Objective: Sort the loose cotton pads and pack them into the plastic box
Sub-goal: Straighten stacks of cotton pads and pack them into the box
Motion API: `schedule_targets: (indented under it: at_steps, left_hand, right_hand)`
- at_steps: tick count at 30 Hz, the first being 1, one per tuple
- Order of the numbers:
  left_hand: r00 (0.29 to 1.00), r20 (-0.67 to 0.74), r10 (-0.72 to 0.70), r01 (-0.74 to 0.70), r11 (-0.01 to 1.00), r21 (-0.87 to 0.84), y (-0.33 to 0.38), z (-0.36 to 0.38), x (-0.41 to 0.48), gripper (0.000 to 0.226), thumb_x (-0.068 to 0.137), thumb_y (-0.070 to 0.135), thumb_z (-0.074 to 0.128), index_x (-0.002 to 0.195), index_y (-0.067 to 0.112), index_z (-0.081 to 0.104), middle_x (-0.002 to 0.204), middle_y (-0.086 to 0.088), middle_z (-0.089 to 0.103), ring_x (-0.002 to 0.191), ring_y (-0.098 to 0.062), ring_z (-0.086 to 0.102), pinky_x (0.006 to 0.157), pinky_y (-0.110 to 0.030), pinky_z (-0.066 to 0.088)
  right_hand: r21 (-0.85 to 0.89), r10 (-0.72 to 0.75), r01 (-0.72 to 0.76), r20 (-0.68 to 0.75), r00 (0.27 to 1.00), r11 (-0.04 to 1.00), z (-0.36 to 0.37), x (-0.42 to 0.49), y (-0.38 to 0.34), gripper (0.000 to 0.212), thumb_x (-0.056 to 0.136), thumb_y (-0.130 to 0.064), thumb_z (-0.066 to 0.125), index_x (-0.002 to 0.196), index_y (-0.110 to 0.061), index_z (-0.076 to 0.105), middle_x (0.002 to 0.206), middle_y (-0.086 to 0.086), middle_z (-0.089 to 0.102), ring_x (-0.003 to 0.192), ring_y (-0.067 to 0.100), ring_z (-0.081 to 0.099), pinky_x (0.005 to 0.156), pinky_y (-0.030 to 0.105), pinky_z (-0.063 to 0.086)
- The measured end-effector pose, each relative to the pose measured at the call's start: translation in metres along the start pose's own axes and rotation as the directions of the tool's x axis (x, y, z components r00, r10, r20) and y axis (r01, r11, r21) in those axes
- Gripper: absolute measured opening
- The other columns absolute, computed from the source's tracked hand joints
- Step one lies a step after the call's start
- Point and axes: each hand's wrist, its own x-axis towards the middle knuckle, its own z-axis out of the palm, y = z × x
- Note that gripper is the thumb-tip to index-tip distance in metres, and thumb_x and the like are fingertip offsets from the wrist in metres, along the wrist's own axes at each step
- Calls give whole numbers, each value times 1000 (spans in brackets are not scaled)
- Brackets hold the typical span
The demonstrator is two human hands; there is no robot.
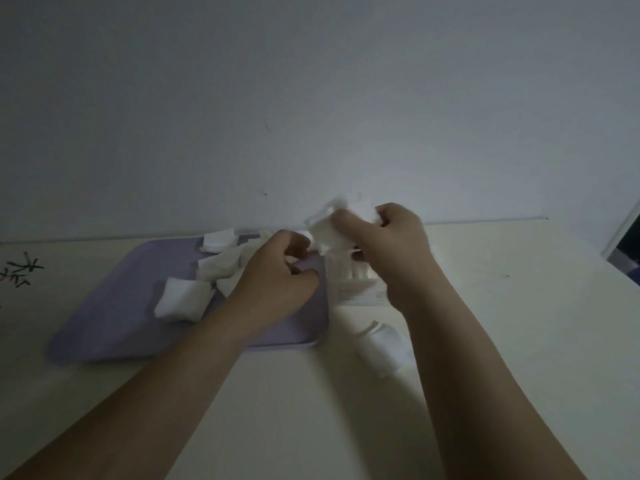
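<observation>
Several loose white cotton pads (183, 299) lie scattered on a lilac tray (110, 327). My right hand (394, 244) is raised above the table and grips a bunch of white cotton pads (329, 230). Below it stands the clear plastic box (356, 282), partly hidden by that hand. My left hand (277, 278) hovers over the tray's right side with its fingers curled; whether it holds a pad is hidden. A small stack of cotton pads (384, 348) lies on the table to the right of the tray.
The pale table (311, 410) runs back to a white wall (311, 98). Black marks (20, 271) show on the table at the far left. A dark opening (627, 251) sits at the right edge.
</observation>
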Motion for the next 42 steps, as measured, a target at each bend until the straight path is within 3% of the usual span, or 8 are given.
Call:
schedule_targets:
  at_steps: [3, 11, 17, 23, 29, 34, 39, 42]
  left_hand:
    - [999, 31, 24, -23, 999, -24, 4, 2, 4, 26, 86, 13, 70, 104, 31, 64, 68, 14, 62, 48, 4, 50, 48, -9, 37]
    - [974, 172, 145, -136, 989, -61, 9, 17, 4, 17, 90, 3, 69, 100, 16, 73, 46, 23, 55, 47, 6, 50, 57, -6, 40]
    - [978, 158, 137, -131, 990, -51, 0, 24, 4, 19, 84, 3, 71, 90, 21, 74, 61, 1, 59, 56, -5, 50, 62, -12, 42]
    - [980, 113, 163, -149, 981, -123, -5, 25, 1, 22, 84, 0, 71, 86, 22, 76, 81, -16, 74, 69, -14, 65, 75, -26, 56]
    - [974, 158, 162, -139, 979, -148, -6, 27, 0, 22, 83, 0, 73, 91, 20, 76, 84, -6, 77, 74, -17, 70, 82, -29, 59]
    - [955, 198, 223, -206, 973, -102, -9, 32, 2, 25, 84, 0, 65, 90, 22, 75, 59, 14, 61, 53, -2, 52, 64, -19, 45]
    - [961, 174, 216, -202, 975, -95, -9, 34, 3, 23, 84, 1, 65, 85, 23, 74, 57, 9, 61, 52, -4, 50, 62, -19, 44]
    - [970, 130, 207, -196, 976, -97, -9, 36, 3, 22, 86, 3, 70, 83, 25, 74, 55, 8, 60, 53, -3, 50, 63, -17, 45]
  right_hand:
    - [-256, -94, 73, -69, 993, 964, -19, 4, -5, 42, 76, -41, 76, 92, -3, 67, 80, 4, 68, 72, 20, 65, 62, 40, 53]
    - [-589, 97, -65, 23, 995, 806, -22, 14, 20, 46, 83, -55, 66, 82, -9, 64, 73, 2, 64, 71, 24, 65, 60, 30, 43]
    - [-677, -66, 15, -49, 997, 736, -20, 14, 24, 42, 88, -51, 70, 102, -16, 51, 93, 0, 61, 83, 25, 58, 67, 33, 42]
    - [-733, -131, 39, -69, 989, 679, -6, 14, 37, 39, 85, -37, 74, 103, -17, 45, 101, 0, 58, 89, 26, 59, 57, 32, 36]
    - [-708, -189, 38, -135, 973, 705, -3, 17, 40, 37, 83, -31, 73, 98, -18, 42, 101, 0, 49, 97, 32, 58, 68, 36, 40]
    - [-820, 9, -38, -40, 999, 572, -9, 15, 30, 30, 83, -45, 70, 96, -23, 54, 100, -1, 64, 89, 25, 59, 73, 33, 43]
    - [-783, 94, -53, 7, 996, 619, -23, 16, 24, 49, 72, -66, 70, 74, -24, 46, 75, -6, 54, 74, 23, 56, 58, 28, 37]
    - [-746, 51, -31, 5, 999, 665, -22, 13, 22, 54, 72, -61, 76, 92, -19, 49, 80, -7, 54, 78, 21, 56, 57, 30, 36]
